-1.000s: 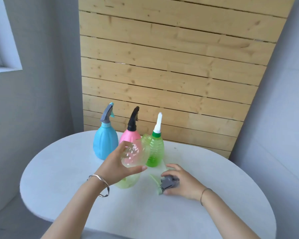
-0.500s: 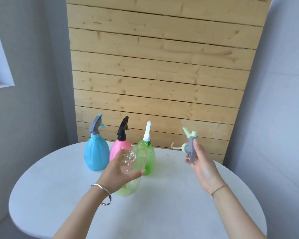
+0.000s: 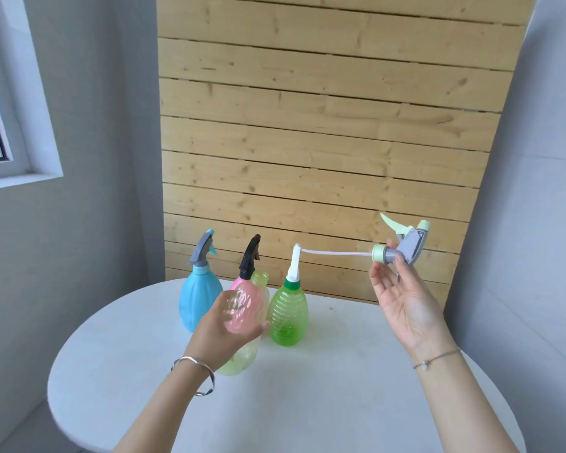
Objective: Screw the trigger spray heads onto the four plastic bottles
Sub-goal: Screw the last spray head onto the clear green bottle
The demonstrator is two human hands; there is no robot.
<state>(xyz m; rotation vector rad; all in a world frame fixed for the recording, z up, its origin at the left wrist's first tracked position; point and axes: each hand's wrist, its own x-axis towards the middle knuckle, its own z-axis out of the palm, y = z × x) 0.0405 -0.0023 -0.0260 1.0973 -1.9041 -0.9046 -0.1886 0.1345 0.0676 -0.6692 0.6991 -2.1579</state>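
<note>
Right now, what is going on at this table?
A person is fitting spray bottles. The left hand grips the pale open bottle, which has no head yet. The right hand holds the grey trigger head aloft, its tube attached. The blue bottle, pink bottle and green bottle behind carry heads.

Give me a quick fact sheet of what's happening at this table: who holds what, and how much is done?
Left hand: grips a clear bottle, tilted, neck open, no top on it
Right hand: holds a spray head up in the air, its thin tube pointing left
Already topped: blue bottle, pink bottle, green bottle, standing in a row at the back
Left to do: the clear bottle
Table: round, white
</note>
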